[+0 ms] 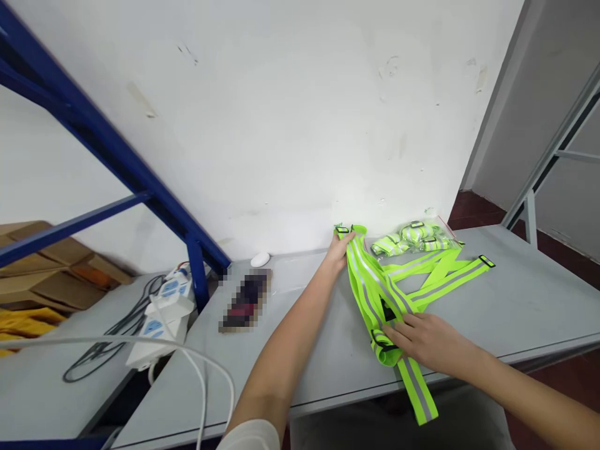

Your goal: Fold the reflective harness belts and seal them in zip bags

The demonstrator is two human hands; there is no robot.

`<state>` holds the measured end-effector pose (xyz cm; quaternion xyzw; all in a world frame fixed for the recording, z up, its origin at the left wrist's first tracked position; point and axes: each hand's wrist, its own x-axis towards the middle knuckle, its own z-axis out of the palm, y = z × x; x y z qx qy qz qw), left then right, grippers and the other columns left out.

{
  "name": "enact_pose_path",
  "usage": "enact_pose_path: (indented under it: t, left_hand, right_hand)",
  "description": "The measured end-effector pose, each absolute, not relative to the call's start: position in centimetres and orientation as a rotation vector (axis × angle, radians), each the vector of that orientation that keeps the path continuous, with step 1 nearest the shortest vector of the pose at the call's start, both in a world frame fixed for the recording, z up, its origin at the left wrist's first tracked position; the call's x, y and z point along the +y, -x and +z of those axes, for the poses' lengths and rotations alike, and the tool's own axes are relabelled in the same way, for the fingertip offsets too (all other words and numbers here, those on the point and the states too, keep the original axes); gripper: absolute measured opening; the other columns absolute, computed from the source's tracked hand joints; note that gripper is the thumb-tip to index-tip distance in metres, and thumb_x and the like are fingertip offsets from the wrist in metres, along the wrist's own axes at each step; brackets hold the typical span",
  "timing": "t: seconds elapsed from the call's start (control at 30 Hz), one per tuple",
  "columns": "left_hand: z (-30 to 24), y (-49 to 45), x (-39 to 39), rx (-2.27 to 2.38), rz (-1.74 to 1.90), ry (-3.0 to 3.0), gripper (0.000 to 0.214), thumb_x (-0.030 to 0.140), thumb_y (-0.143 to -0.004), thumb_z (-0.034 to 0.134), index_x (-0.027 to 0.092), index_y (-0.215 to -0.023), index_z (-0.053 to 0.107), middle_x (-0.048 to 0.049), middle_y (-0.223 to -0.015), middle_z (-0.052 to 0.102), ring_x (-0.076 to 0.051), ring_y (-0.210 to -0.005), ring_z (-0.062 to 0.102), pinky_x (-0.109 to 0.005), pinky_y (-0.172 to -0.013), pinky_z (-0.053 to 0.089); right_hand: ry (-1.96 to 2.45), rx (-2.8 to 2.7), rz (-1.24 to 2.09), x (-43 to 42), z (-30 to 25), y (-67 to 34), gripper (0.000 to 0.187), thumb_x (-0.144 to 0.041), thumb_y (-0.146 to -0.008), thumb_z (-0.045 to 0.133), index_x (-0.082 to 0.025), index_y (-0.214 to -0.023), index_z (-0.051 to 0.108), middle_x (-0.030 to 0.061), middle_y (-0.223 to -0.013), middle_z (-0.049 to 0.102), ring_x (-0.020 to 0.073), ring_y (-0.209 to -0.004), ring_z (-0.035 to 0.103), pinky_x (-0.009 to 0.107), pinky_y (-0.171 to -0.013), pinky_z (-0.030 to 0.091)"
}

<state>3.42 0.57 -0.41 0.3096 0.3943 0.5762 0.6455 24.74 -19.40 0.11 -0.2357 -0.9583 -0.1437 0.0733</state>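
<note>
A neon-yellow reflective vest (370,281) made of elastic straps with grey stripes lies along the grey table. At its far end, near the wall, my left hand (340,250) is closed on the straps beside a black buckle. My right hand (417,337) grips the near part of the vest, its fingers bent over the straps by another black buckle. Loose straps spread to the right, one ending in a buckle, and another strap hangs over the table's front edge. The fingertips of my right hand are partly hidden among the straps.
A clear plastic bag (412,239) of rolled reflective straps rests against the wall at the back right. On the left are a round white object (260,259), a blurred-out item (246,301), white power strips (162,312), cables and a blue metal frame (199,275).
</note>
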Motion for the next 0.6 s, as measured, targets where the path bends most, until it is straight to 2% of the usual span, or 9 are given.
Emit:
enact_pose_path:
  t: [0.1, 0.23, 0.3, 0.4, 0.47, 0.5, 0.57, 0.6]
  left_hand:
    - [0.1, -3.4, 0.8, 1.05, 1.194, -0.964, 0.038, 0.028, -0.069, 0.075, 0.019, -0.1, 0.054, -0.0026, -0.081, 0.069, -0.017, -0.074, 0.066, -0.033, -0.075, 0.053]
    - [2.4, -1.5, 0.7, 1.259, 0.968, -1.268, 0.025, 0.032, -0.065, 0.077, 0.016, -0.075, 0.06, -0.0056, -0.072, 0.068, -0.028, -0.087, 0.065, -0.036, -0.078, 0.05]
    - [3.8, -0.5, -0.4, 1.342, 0.935, -1.378, 0.025, 0.031, -0.063, 0.078, 0.017, -0.07, 0.059, -0.0075, -0.076, 0.067, -0.032, -0.098, 0.062, -0.037, -0.084, 0.047]
    - [4.9, 0.0, -4.5, 1.406, 0.958, -1.559, 0.029, 0.039, -0.071, 0.072, 0.017, -0.085, 0.059, -0.0117, -0.101, 0.065, -0.032, -0.114, 0.054, -0.038, -0.094, 0.042]
    - [4.4, -0.4, -8.5, 1.287, 0.832, -1.993, 0.039, 0.049, -0.083, 0.058, 0.018, -0.107, 0.056, -0.0121, -0.114, 0.061, -0.028, -0.114, 0.055, -0.04, -0.097, 0.041]
    - [3.8, -0.7, -10.6, 1.157, 0.732, -2.1, 0.047, 0.05, -0.084, 0.056, 0.019, -0.118, 0.052, -0.0112, -0.118, 0.06, -0.026, -0.113, 0.056, -0.04, -0.097, 0.042]
    - [1.9, -1.6, -14.3, 1.015, 0.565, -2.127, 0.077, 0.054, -0.073, 0.069, 0.021, -0.136, 0.038, -0.0118, -0.128, 0.056, -0.028, -0.115, 0.055, -0.04, -0.097, 0.043]
    - [0.8, -2.0, -15.6, 1.007, 0.526, -2.115, 0.084, 0.053, -0.07, 0.072, 0.021, -0.138, 0.035, -0.0125, -0.13, 0.056, -0.029, -0.114, 0.056, -0.04, -0.095, 0.045]
  right_hand:
    - [0.743, -2.921, -0.367, -19.1, -0.1, -24.6, 0.04, -0.042, -0.09, 0.058, -0.013, -0.117, 0.054, 0.0055, -0.084, 0.067, 0.0197, -0.073, 0.06, 0.03, -0.055, 0.036]
    - [0.813, -3.004, -0.21, -18.1, 0.3, -24.1, 0.028, -0.044, -0.093, 0.053, -0.017, -0.096, 0.06, 0.0027, -0.079, 0.067, 0.0181, -0.071, 0.061, 0.029, -0.053, 0.032]
    - [0.875, -3.023, -0.089, -17.4, 0.7, -23.7, 0.028, -0.044, -0.094, 0.05, -0.018, -0.088, 0.061, 0.0013, -0.076, 0.067, 0.0174, -0.069, 0.062, 0.028, -0.052, 0.029]
    - [0.964, -3.029, 0.089, -16.3, 1.4, -23.2, 0.033, -0.047, -0.095, 0.047, -0.019, -0.083, 0.061, 0.0011, -0.073, 0.069, 0.0175, -0.066, 0.065, 0.028, -0.05, 0.024]
    - [1.006, -3.031, 0.19, -15.5, 1.9, -22.9, 0.037, -0.05, -0.093, 0.048, -0.019, -0.079, 0.062, 0.0016, -0.07, 0.069, 0.0182, -0.064, 0.066, 0.028, -0.05, 0.022]
    - [1.025, -3.032, 0.237, -15.2, 2.0, -22.8, 0.039, -0.051, -0.092, 0.048, -0.019, -0.076, 0.062, 0.0019, -0.068, 0.069, 0.0186, -0.063, 0.066, 0.028, -0.049, 0.022]
    - [1.025, -3.022, 0.33, -14.4, 2.1, -22.7, 0.039, -0.052, -0.091, 0.05, -0.019, -0.074, 0.062, 0.0022, -0.067, 0.069, 0.019, -0.063, 0.066, 0.027, -0.05, 0.024]
    - [1.006, -3.01, 0.371, -14.0, 2.0, -22.7, 0.038, -0.051, -0.091, 0.051, -0.019, -0.076, 0.063, 0.0022, -0.069, 0.069, 0.0193, -0.065, 0.067, 0.026, -0.05, 0.026]
